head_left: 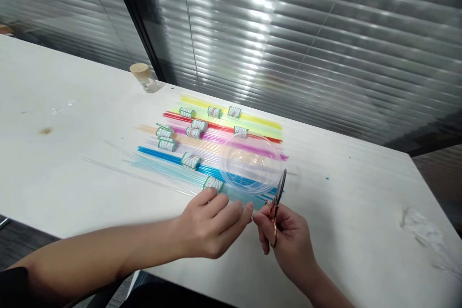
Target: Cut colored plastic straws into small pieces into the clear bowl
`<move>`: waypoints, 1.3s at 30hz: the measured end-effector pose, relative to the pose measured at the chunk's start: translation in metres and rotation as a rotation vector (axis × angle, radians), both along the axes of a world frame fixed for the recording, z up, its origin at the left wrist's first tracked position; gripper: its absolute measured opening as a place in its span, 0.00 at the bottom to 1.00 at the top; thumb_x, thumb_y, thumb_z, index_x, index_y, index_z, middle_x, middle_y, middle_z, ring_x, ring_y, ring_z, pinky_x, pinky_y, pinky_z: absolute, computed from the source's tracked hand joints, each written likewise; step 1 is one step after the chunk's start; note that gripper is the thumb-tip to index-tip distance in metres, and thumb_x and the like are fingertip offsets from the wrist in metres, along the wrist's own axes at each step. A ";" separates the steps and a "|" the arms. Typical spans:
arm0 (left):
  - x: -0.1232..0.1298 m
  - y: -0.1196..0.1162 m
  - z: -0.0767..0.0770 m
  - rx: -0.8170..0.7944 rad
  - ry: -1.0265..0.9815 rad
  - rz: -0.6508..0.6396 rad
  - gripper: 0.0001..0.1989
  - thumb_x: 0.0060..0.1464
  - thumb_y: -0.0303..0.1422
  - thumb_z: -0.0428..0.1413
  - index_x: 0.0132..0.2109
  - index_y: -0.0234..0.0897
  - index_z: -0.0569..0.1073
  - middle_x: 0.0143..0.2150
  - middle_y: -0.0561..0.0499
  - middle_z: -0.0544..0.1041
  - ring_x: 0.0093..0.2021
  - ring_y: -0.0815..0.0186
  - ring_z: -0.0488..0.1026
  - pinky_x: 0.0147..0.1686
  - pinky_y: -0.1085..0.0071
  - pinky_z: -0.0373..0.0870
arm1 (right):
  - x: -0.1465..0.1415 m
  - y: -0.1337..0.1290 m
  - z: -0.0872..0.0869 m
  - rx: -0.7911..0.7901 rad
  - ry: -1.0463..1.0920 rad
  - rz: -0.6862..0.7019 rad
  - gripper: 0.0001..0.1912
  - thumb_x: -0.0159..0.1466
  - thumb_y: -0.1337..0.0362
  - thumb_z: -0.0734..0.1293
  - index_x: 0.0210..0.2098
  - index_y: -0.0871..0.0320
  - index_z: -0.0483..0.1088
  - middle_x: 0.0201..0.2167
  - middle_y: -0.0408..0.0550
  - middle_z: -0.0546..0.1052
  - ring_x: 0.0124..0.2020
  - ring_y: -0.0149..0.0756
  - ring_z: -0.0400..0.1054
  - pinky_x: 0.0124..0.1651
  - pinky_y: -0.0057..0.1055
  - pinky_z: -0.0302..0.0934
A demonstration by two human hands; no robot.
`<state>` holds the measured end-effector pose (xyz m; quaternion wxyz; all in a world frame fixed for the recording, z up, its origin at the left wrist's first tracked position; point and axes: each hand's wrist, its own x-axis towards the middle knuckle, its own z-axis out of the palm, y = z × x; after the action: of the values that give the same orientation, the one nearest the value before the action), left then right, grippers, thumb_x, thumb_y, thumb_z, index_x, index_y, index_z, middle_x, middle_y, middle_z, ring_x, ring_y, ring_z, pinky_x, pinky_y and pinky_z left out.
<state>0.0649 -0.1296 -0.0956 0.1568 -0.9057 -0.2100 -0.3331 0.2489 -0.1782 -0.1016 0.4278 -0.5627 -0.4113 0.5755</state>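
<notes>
Landmark: clear round container (249, 161). Slatted blinds (231, 24) biggest, fill the background beyond it. White table (361, 231) under it, spreading out on all sides. Straw bundles (159, 155) next: laid side by side on the table, right-hand part partly under the container, rest reaching out left of it. Colors far to near: yellow, pale green, red, magenta, peach, lilac, blue, light blue. Left hand (216, 224) nearer the person than the container, to its lower left; fingers curled closed, gripping thin clear straws (139, 176) that run into the fist from the left; fingers hide the gripped part. Right hand (285, 236) to the container's lower right, closed around the handles of the scissors; thumb and fingertips come just beside the left hand's fingertips. Container itself sits on the bundles, see-through. Crumpled clear plastic (424, 231) well right of it, by the table's end. Scissors (277, 202): copper-colored handles, dark blades pointing up and away just beside the container's near right edge. Small jar (144, 78), wood-look top, far left of the container. Paper bands (190, 160), white and green, wrap the bundles, mostly left of it. Tiny blue scrap (327, 178) right of it.
</notes>
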 end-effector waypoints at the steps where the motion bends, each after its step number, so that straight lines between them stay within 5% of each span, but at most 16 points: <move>1: 0.000 0.000 0.000 0.004 0.003 0.001 0.09 0.59 0.27 0.54 0.45 0.30 0.75 0.28 0.52 0.74 0.25 0.68 0.65 0.25 0.65 0.57 | 0.001 0.000 -0.001 0.004 -0.014 -0.001 0.19 0.59 0.49 0.72 0.25 0.58 0.69 0.13 0.37 0.66 0.13 0.25 0.58 0.17 0.23 0.56; 9: -0.002 0.004 0.000 0.010 0.018 0.050 0.12 0.59 0.33 0.56 0.46 0.29 0.74 0.31 0.50 0.77 0.27 0.66 0.69 0.30 0.64 0.63 | 0.005 0.003 0.000 0.080 -0.079 -0.030 0.18 0.60 0.50 0.71 0.23 0.56 0.67 0.13 0.37 0.66 0.13 0.27 0.58 0.17 0.25 0.58; 19: -0.031 0.038 0.026 -0.030 0.109 0.205 0.12 0.62 0.31 0.49 0.29 0.37 0.70 0.22 0.53 0.69 0.24 0.66 0.65 0.29 0.66 0.59 | 0.021 0.010 0.007 0.212 -0.157 -0.128 0.18 0.61 0.51 0.70 0.22 0.55 0.68 0.11 0.38 0.65 0.13 0.29 0.60 0.16 0.27 0.58; 29: -0.032 0.040 0.014 -0.098 0.089 0.200 0.16 0.65 0.31 0.45 0.27 0.37 0.65 0.21 0.54 0.64 0.22 0.69 0.60 0.24 0.69 0.55 | 0.019 0.009 0.008 0.182 -0.106 -0.207 0.18 0.60 0.50 0.71 0.22 0.56 0.70 0.11 0.38 0.64 0.13 0.29 0.58 0.17 0.28 0.57; 34: -0.032 0.062 0.021 -0.405 -0.081 0.399 0.15 0.65 0.42 0.46 0.32 0.37 0.64 0.26 0.54 0.69 0.25 0.68 0.65 0.25 0.72 0.58 | 0.026 0.012 -0.001 0.193 -0.047 -0.288 0.17 0.60 0.51 0.72 0.24 0.57 0.70 0.12 0.37 0.65 0.12 0.27 0.57 0.20 0.28 0.57; 39: -0.009 0.106 0.033 -0.745 -0.020 0.555 0.21 0.48 0.47 0.59 0.40 0.37 0.63 0.36 0.49 0.73 0.33 0.60 0.72 0.26 0.70 0.63 | 0.025 0.018 -0.008 0.173 0.005 -0.331 0.17 0.59 0.52 0.73 0.25 0.58 0.70 0.11 0.36 0.65 0.12 0.26 0.56 0.19 0.26 0.55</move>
<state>0.0560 -0.0241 -0.0626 -0.0980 -0.8066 -0.5514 -0.1893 0.2738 -0.1598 -0.1097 0.5645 -0.5821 -0.3601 0.4612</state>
